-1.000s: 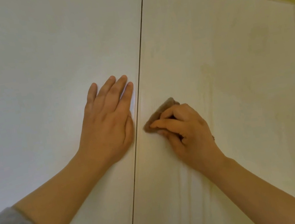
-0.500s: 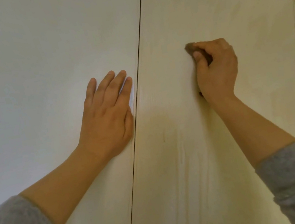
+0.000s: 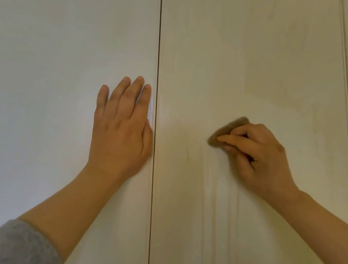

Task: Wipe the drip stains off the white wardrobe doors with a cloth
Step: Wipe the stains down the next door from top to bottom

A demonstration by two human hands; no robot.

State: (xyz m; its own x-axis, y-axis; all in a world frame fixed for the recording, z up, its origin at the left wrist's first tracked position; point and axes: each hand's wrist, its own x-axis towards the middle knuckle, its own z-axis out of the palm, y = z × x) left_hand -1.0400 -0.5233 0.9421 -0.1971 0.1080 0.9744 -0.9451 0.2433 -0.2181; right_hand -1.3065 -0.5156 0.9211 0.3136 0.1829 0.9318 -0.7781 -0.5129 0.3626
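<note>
Left hand (image 3: 122,131) lies flat, fingers straight, on the left door (image 3: 43,73) by the gap, same spot as before. Right hand (image 3: 257,154) grips a brown cloth (image 3: 226,131) in curled fingers against the middle door (image 3: 234,41), above faint drip stains (image 3: 217,205). It was higher half a second ago.

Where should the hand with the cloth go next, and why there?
Probably straight down. The right hand presses the cloth against the middle door, and faint yellowish drip streaks run down the panel just below it, not yet wiped away. The left hand lies flat on the neighbouring door, seemingly bracing, so it likely need not move.
</note>
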